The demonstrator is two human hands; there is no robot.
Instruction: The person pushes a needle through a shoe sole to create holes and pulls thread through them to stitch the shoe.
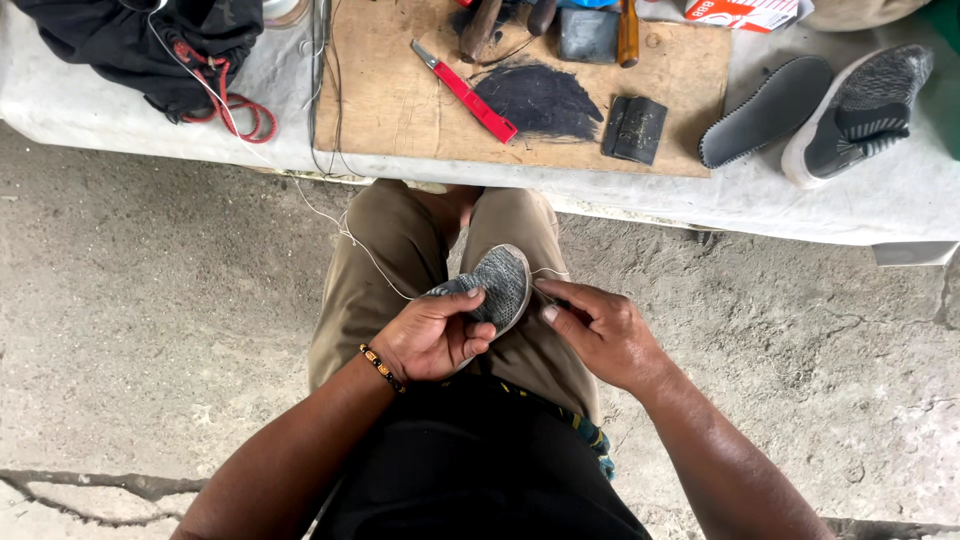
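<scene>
You are sitting over a cracked concrete floor (150, 320), facing a white-covered tabletop (860, 205) that is running across the top of the view. On it a brown wooden board (390, 105) is carrying a red utility knife (465, 93), a dark patch of black material (540, 100) and a small black pad (634, 129). To the right, a grey knit sneaker (860, 112) is lying on its side with a grey insole (765, 110) just beside it; at the left a black bag (140, 45) with red cord is resting.

On your lap, between your knees, you are holding a second grey knit shoe (497, 285), toe pointing away from you. Your left hand (432, 338) is curled closed around its near side, thumb lying across the knit. Your right hand (600, 335) is pinching shut at the shoe's right edge; what it is gripping is too small to tell. A thin white thread (370, 258) is trailing from the shoe up to the tabletop.
</scene>
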